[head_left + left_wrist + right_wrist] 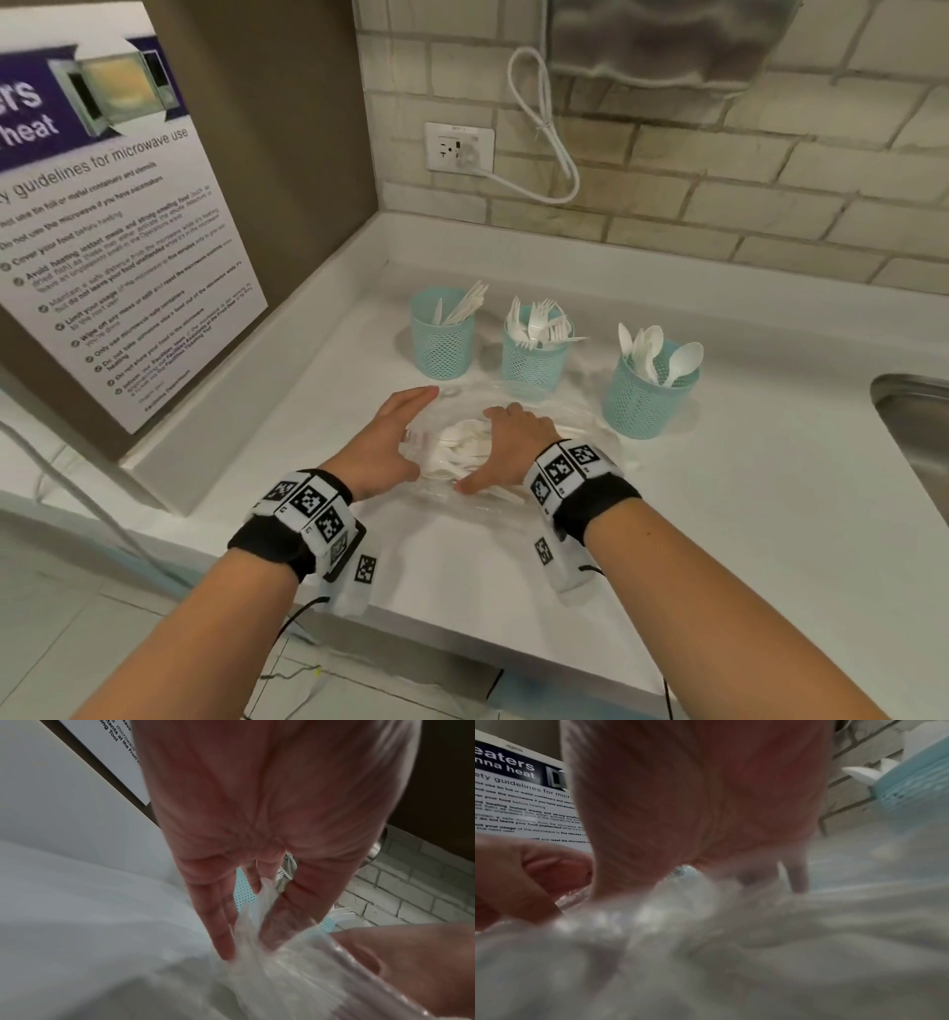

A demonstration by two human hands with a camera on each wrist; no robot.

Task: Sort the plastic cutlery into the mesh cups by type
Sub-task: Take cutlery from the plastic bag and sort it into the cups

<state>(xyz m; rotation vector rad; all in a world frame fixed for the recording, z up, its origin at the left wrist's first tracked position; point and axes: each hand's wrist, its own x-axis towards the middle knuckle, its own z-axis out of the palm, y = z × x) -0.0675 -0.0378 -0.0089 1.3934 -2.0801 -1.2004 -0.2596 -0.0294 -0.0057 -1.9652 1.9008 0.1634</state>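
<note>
Both hands (452, 452) on clear bag (462, 493) of cutlery (462, 444), counter (719, 514).

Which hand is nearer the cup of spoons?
The right hand. It rests on the clear bag just left of the spoon cup; the left hand is on the bag's far-left side, farther away.

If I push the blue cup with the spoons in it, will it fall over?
Probably quite easily. The spoon cup is thin mesh, so likely light, and it stands taller than it is wide. The spoons stick out above its rim and lean to one side, which may make it top-heavy. A low, gentle push might just slide it along the smooth counter.
</note>
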